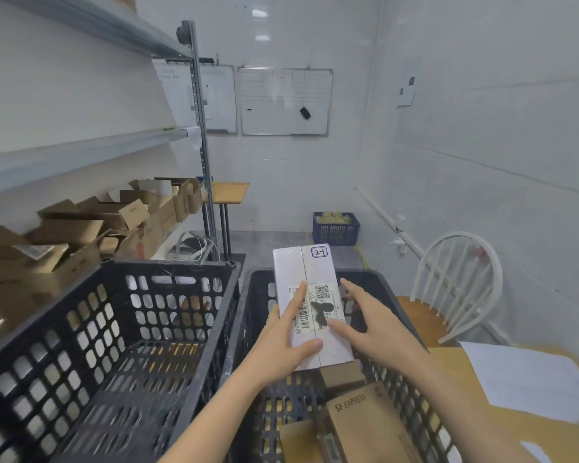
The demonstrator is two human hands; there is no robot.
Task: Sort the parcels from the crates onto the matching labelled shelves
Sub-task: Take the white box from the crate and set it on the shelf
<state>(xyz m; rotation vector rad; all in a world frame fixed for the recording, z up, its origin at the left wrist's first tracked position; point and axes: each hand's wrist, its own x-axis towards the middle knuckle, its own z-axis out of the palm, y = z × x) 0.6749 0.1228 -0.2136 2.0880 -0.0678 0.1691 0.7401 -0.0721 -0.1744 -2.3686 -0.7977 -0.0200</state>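
We hold the parcel over the right crate, its long axis running straight away from us and the handwritten mark at the far end. Our left hand grips the near left edge, thumb on top. Our right hand lies spread, fingers fairly straight, against the right edge. The shelves stand left of both hands, past the left crate, so the left hand looks nearer.

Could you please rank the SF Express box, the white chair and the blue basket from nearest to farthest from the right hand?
From the right hand:
1. SF Express box, just below it, toward the person.
2. White chair, off to its right.
3. Blue basket, straight ahead, far across the room.
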